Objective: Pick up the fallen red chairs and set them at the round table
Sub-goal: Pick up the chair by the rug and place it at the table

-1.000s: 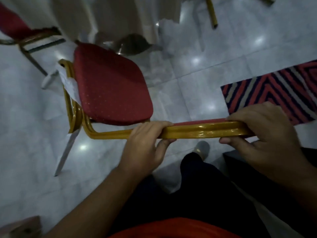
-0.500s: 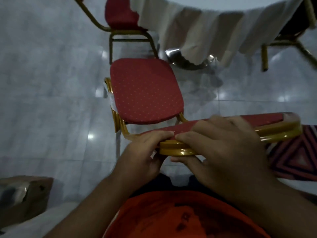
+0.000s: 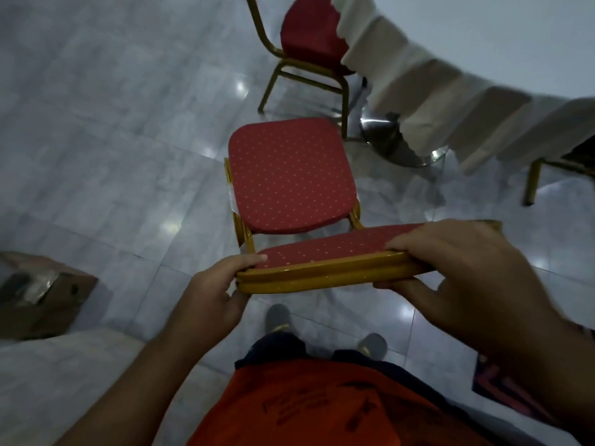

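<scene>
Pale marble floor (image 3: 96, 140) spreads under a red chair (image 3: 289, 178) standing upright, its seat facing the round tabletop (image 3: 483, 33) draped in white cloth (image 3: 418, 101). Both hands are clenched on its gold-framed backrest: left hand (image 3: 215, 291) at the left corner, right hand (image 3: 457, 268) over the top edge. Another red chair (image 3: 309, 37) sits tucked at the tabletop beyond. A cardboard box (image 3: 42, 294) lies at left.

A: What are the surfaces like?
B: The chair (image 3: 291, 181) has matt red dotted cloth on a glossy gold metal frame. Pale floor tiles (image 3: 112, 140) gleam; a white cloth tablecloth (image 3: 450, 101) drapes matt.
</scene>
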`<state>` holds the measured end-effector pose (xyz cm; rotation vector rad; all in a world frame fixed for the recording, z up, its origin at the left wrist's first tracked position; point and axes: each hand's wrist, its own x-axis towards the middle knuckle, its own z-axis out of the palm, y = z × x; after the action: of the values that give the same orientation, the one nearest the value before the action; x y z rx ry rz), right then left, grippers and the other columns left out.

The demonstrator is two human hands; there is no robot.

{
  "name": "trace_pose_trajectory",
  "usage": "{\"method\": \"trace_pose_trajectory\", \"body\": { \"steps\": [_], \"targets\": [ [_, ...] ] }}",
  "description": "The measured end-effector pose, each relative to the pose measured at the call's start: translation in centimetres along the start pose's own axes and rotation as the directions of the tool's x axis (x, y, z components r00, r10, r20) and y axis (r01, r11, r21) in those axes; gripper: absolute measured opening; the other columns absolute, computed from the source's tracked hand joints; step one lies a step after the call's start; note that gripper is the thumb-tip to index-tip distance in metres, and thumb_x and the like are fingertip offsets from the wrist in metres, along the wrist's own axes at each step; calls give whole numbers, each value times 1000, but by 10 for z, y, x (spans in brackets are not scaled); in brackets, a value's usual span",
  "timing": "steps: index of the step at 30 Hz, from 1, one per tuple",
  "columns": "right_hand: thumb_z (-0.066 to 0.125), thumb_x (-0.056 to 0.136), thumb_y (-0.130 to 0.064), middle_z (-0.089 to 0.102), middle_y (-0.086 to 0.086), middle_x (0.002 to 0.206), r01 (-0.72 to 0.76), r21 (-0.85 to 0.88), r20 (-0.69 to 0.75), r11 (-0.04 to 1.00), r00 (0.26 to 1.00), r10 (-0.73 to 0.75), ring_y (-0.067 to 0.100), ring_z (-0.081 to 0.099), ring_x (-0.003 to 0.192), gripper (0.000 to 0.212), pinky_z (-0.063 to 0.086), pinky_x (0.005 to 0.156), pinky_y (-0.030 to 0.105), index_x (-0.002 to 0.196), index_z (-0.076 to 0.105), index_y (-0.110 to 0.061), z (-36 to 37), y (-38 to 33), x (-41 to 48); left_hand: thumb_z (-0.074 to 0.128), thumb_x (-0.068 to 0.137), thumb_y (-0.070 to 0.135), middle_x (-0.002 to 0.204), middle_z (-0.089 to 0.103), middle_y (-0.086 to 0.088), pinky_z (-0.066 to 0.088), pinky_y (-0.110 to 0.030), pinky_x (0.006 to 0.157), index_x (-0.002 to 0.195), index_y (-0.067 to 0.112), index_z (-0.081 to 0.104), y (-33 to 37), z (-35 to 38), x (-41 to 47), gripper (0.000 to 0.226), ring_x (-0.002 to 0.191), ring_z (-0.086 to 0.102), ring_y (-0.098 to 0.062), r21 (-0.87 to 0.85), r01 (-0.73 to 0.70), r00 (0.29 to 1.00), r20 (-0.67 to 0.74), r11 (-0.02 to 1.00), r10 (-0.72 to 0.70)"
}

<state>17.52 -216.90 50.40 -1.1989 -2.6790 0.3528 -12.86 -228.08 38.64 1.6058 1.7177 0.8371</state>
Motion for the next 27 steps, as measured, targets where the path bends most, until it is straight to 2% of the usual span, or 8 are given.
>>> {"method": "trace_pose_trajectory", "body": {
  "steps": [3, 8, 12, 14, 17, 21, 24, 27],
  "targets": [
    [62, 91, -56, 70, -6, 88, 46, -28, -49, 999, 998, -47, 17, 64, 80, 36, 50, 73, 39, 99, 72, -23, 18, 1, 2, 75, 85, -4, 120, 71, 4, 54, -17, 93, 128, 18, 66, -5, 0, -2, 49, 111, 66, -3, 34, 57, 998, -11, 998, -57],
    [60, 92, -58, 69, -6, 86, 58, -11, -99, 998, 993, -59, 20, 63, 78, 36, 46, 68, 39, 98, 73, -25, 41, -10, 16, 76, 82, -7, 110, 74, 0, 49, -5, 84, 121, 15, 71, -5, -3, 5, 45, 96, 67, -6, 124, 150, 988, -67, 981, -143],
    [59, 91, -59, 70, -5, 85, 113, -35, -72, 993, 991, -116, 21, 63, 77, 37, 40, 66, 35, 96, 73, -25, 59, -12, 25, 79, 79, -6, 119, 72, -2, 44, 2, 86, 125, 17, 69, 3, -3, 3, 52, 102, 66, -11, 170, 188, 982, -42, 967, -184],
    [58, 91, -59, 70, -5, 85, 118, -14, -75, 993, 990, -118, 21, 63, 77, 37, 40, 66, 35, 96, 73, -25, 62, -10, 28, 80, 78, -7, 121, 71, -2, 48, -6, 92, 126, 17, 69, 12, -1, 1, 54, 105, 66, -13, 173, 176, 983, -75, 969, -165],
    [56, 90, -63, 69, -7, 85, 131, 35, -52, 991, 990, -129, 18, 63, 77, 40, 42, 68, 36, 96, 72, -27, 61, -10, 35, 77, 80, -9, 123, 70, -3, 58, -34, 96, 127, 19, 68, 33, 6, 3, 55, 109, 65, -16, 169, 175, 978, -140, 970, -152],
    [53, 87, -73, 65, -11, 91, 160, 119, 59, 980, 984, -168, 14, 59, 83, 48, 46, 71, 42, 100, 68, -30, 61, 3, 42, 76, 86, 14, 129, 65, 9, 42, -65, 107, 128, 33, 61, 65, 29, 6, 49, 122, 56, -12, 225, 178, 981, -115, 958, -155],
    [53, 84, -81, 63, -10, 91, 164, 165, 71, 972, 981, -178, 13, 57, 84, 56, 47, 72, 42, 97, 69, -28, 62, 26, 38, 65, 85, 43, 125, 60, 16, 31, -68, 112, 124, 38, 56, 80, 42, 8, 40, 123, 48, -5, 283, 185, 979, -140, 941, -150],
    [52, 78, -87, 61, -11, 87, 90, 141, 37, 986, 995, -96, 13, 55, 81, 63, 46, 74, 39, 94, 66, -28, 58, 44, 29, 62, 81, 54, 119, 62, 15, 37, -52, 110, 121, 32, 60, 95, 52, 16, 46, 115, 54, -8, 322, 104, 989, -136, 941, -63]
  ]
}}
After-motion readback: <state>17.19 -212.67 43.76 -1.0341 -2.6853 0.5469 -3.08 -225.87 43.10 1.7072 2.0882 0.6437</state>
